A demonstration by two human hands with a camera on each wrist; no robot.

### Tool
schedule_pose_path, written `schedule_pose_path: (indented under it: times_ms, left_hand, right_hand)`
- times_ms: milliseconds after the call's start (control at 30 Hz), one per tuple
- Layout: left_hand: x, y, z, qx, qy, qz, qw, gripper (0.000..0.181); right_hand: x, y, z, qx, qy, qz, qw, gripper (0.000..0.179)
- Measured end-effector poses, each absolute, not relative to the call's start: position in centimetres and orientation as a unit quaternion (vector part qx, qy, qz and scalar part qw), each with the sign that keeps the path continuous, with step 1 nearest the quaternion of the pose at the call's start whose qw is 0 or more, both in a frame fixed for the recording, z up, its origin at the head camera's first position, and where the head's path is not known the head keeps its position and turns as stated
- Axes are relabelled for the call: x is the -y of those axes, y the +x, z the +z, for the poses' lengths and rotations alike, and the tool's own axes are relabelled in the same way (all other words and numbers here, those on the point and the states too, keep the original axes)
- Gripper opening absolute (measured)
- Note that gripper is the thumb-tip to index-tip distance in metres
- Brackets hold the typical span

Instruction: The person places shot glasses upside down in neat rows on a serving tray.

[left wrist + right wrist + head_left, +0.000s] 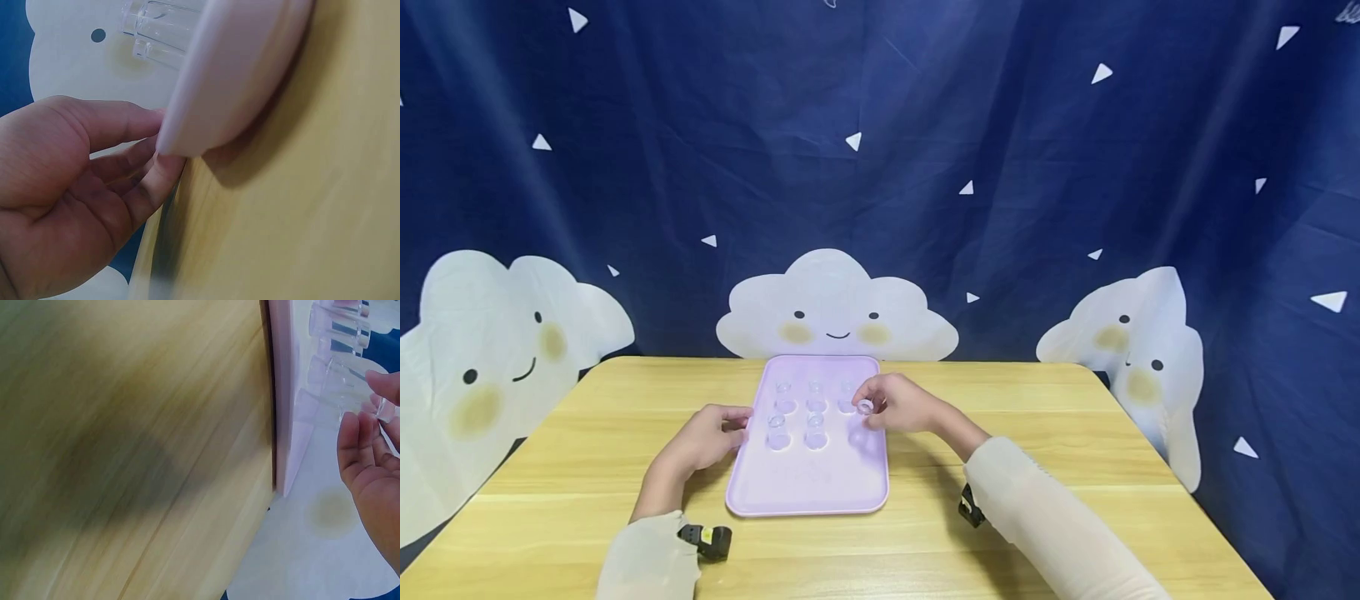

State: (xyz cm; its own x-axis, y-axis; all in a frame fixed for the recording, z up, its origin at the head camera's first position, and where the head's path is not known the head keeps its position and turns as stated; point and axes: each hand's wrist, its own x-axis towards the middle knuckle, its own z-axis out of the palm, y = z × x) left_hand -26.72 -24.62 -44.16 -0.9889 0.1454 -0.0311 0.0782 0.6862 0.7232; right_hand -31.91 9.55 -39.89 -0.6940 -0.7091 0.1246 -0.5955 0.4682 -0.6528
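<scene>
A pale purple tray (808, 487) lies on the wooden table with several small clear bottles standing on it in rows. At the tray's left edge, my left hand (706, 437) pinches the rim; in the left wrist view its fingers (128, 122) lie on both sides of that rim. Over the tray's right side, my right hand (904, 404) holds a clear bottle (865, 407) by its top, between thumb and fingers. The right wrist view shows the same bottle (319, 407) at the end of the row. Whether its base touches the tray, I cannot tell.
Two bottles (777, 435) (816, 433) stand in the nearer row, left of the right hand. Farther back, other bottles (784, 400) form a second row. Behind the table (1037, 467) hangs a dark blue curtain (910, 217) with white clouds.
</scene>
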Motion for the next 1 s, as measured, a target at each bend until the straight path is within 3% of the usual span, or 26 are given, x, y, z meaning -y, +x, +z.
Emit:
schedule_pose_path:
  times_ms: [1000]
  left_hand:
    - [24.5, -26.7, -44.2, -0.915, 0.061, 0.396, 0.044, 0.039]
  right_hand:
    - [-7.4, -31.4, -41.2, -0.872, -0.355, -0.321, 0.098, 0.026]
